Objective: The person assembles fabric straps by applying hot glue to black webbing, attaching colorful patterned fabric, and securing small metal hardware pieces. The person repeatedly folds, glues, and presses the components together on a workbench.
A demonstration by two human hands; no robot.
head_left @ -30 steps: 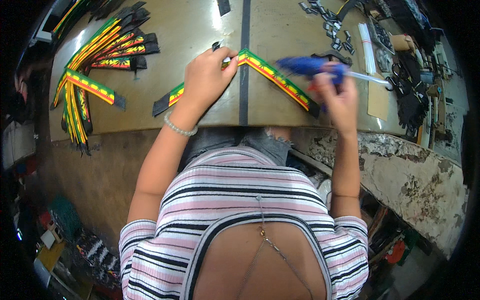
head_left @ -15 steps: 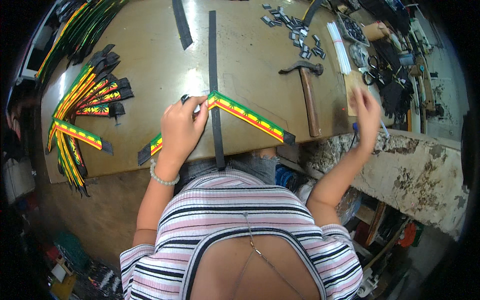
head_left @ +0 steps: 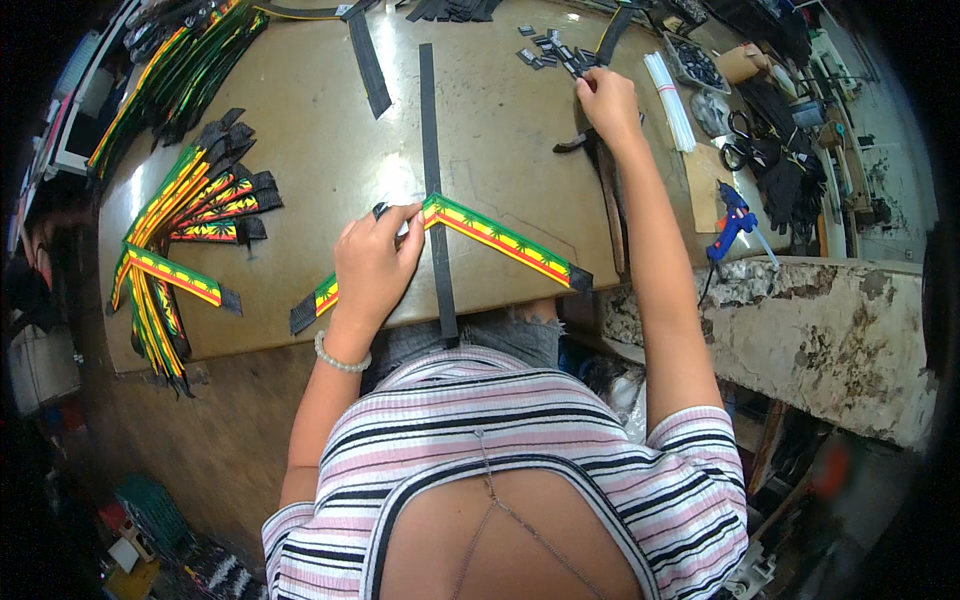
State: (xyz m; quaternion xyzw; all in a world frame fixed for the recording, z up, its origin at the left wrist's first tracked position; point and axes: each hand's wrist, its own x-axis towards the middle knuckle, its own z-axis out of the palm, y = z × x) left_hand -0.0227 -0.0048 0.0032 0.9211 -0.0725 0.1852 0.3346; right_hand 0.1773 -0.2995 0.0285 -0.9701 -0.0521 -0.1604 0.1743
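A green, yellow and red patterned strap (head_left: pixel 505 241) with dark ends lies bent into a peak on the table, across an upright black strip (head_left: pixel 429 130). My left hand (head_left: pixel 376 258) is closed at the peak, pinching the strap between thumb and fingers; something small and white shows there. The hand and wrist cover part of the strap's left arm. At the far right, my right hand (head_left: pixel 610 105) reaches to a pile of small dark labels (head_left: pixel 550 45). Its fingers are pinched together at the pile's near edge; what lies between them is hidden.
A hammer (head_left: pixel 610 205) lies partly behind my right forearm. To the right are a blue glue gun (head_left: pixel 733 222), white sticks (head_left: pixel 668 100), scissors (head_left: pixel 737 140) and a box of small dark parts (head_left: pixel 698 62). Bundled patterned straps (head_left: pixel 165 230) lie left; another black strip (head_left: pixel 368 65) lies farther back.
My right hand has moved left and away from me, from the table's right side to the label pile. The glue gun now shows where that hand was. My left hand keeps its pinch.
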